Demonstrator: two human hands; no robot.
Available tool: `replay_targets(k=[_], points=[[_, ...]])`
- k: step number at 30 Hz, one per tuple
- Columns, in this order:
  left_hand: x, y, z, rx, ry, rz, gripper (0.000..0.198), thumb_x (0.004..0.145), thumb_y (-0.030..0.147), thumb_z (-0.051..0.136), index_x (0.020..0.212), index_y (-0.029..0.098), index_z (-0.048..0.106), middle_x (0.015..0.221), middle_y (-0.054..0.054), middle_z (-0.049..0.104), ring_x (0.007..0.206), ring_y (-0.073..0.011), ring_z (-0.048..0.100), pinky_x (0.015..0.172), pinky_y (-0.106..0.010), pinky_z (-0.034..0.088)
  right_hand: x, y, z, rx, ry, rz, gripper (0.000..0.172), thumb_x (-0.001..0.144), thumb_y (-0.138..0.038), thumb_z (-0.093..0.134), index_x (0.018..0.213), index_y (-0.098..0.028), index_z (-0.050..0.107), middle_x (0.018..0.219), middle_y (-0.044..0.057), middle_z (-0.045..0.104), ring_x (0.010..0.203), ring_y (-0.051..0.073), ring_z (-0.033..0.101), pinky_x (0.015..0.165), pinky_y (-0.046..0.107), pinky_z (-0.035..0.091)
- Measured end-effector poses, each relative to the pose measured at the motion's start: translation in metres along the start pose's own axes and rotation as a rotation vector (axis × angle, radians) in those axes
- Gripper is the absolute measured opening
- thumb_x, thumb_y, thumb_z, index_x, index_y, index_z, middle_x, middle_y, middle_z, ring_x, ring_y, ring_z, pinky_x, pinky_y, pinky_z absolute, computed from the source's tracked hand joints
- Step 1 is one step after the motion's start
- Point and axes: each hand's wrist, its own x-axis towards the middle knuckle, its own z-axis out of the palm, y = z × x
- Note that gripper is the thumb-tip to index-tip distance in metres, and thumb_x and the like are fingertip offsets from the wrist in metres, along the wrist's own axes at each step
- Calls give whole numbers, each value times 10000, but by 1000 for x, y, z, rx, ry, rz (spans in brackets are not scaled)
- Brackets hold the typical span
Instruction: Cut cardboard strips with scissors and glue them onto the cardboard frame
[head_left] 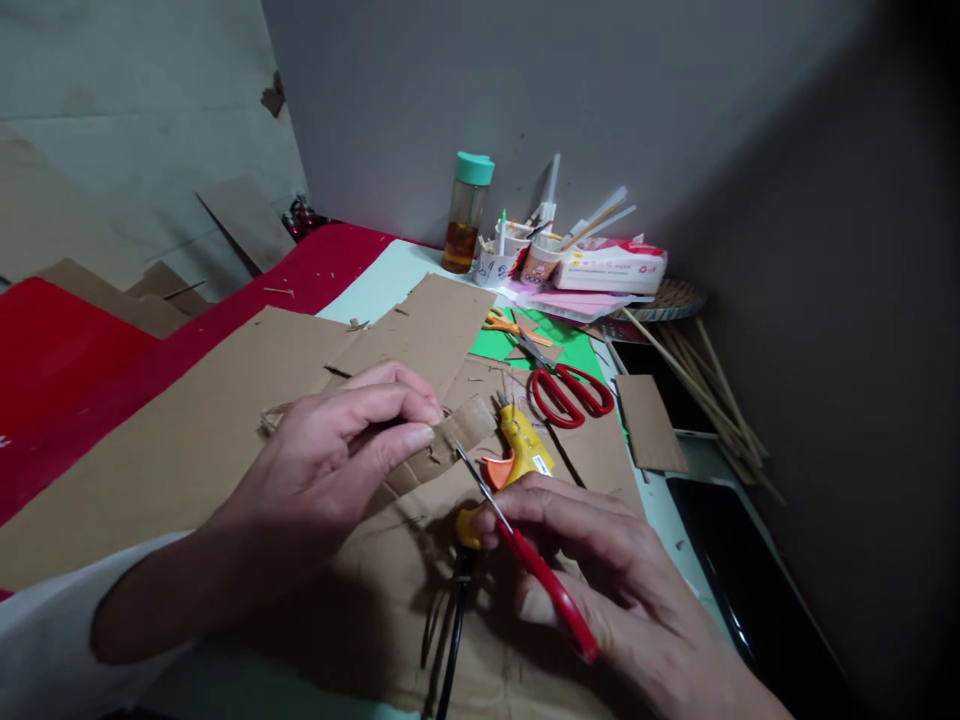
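Observation:
My left hand (pixel 345 440) pinches a small strip of brown cardboard (pixel 471 424) between thumb and forefinger, above the work surface. In my right hand (pixel 600 570) is a pair of red-handled scissors (pixel 541 572), their blades pointing up and left with the tips at the strip's lower edge. Whether the blades touch or cut the strip I cannot tell. Behind the scissors lies a yellow glue gun (pixel 523 440) with an orange trigger, partly covered by my right fingers. A second pair of red-handled scissors (pixel 559 395) rests farther back.
Large cardboard sheets (pixel 202 400) cover much of the table. A bottle with a teal lid (pixel 469 215), paper cups (pixel 538 262) of sticks and a tissue pack (pixel 615 266) stand at the back. On the right are wooden sticks (pixel 686 375) and a black phone-like slab (pixel 750 570). A black cable (pixel 452 640) runs toward me.

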Motion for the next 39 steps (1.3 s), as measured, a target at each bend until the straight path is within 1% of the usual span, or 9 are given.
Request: replay_targets(k=[6, 14, 21, 24, 28, 30, 34, 36, 39], points=[[6, -2, -5, -95, -74, -88, 186, 891, 228, 586, 720, 224, 658, 876, 19, 652, 875, -155, 617, 761, -221, 464, 7, -8, 2, -75, -18, -38, 334, 961, -530, 614, 1100, -269, 768, 910, 51, 770, 872, 244, 725, 778, 317, 585], [8, -4, -2, -124, -99, -119, 202, 892, 220, 577, 700, 220, 641, 870, 21, 634, 879, -149, 604, 763, -209, 451, 2, -8, 8, -126, 9, -90, 292, 996, -479, 577, 1114, -279, 753, 976, 55, 784, 901, 243, 740, 801, 298, 609], [5, -10, 1, -238, -126, -213, 165, 896, 252, 600, 743, 224, 653, 901, 27, 649, 902, -148, 598, 798, -212, 436, -2, -18, 12, -104, 17, -150, 260, 1014, -429, 551, 1131, -289, 736, 871, 49, 769, 782, 233, 727, 767, 306, 607], [3, -12, 3, -259, -123, -230, 162, 913, 280, 601, 775, 221, 663, 907, 26, 646, 890, -146, 592, 807, -224, 427, 0, -13, 14, -116, 37, -172, 245, 1012, -431, 559, 1106, -289, 736, 838, 41, 758, 766, 230, 719, 751, 310, 597], [2, -12, 4, -237, -126, -211, 166, 927, 265, 585, 791, 216, 666, 907, 20, 647, 902, -150, 594, 817, -231, 427, 2, -3, 18, -95, 5, -217, 214, 1012, -393, 569, 1006, -251, 730, 785, 24, 731, 695, 193, 683, 669, 270, 550], [3, -11, 3, -212, -117, -169, 167, 933, 248, 579, 789, 223, 658, 898, 26, 646, 906, -145, 594, 820, -226, 427, 2, 0, 19, -77, -20, -190, 193, 1006, -365, 582, 1000, -228, 717, 795, 17, 722, 701, 177, 672, 661, 256, 525], [2, -8, -1, -178, -101, -90, 176, 956, 249, 560, 800, 237, 640, 886, 43, 635, 890, -135, 594, 806, -222, 434, 0, 4, 20, -44, -5, -86, 155, 949, -283, 648, 1080, -211, 691, 903, 19, 725, 828, 178, 680, 759, 265, 504], [2, -6, -2, -159, -104, -75, 185, 959, 244, 549, 798, 235, 638, 880, 40, 632, 890, -136, 596, 800, -221, 438, 1, 2, 21, 16, -14, -5, 164, 902, -323, 698, 1019, -210, 682, 837, 3, 693, 746, 167, 640, 718, 274, 487], [2, -3, 0, -131, -102, -61, 193, 948, 225, 543, 785, 226, 647, 880, 30, 634, 877, -134, 606, 777, -218, 446, 6, -3, 22, 157, -70, 195, 312, 795, -473, 780, 884, -202, 653, 772, -2, 634, 626, 145, 533, 603, 271, 440]])
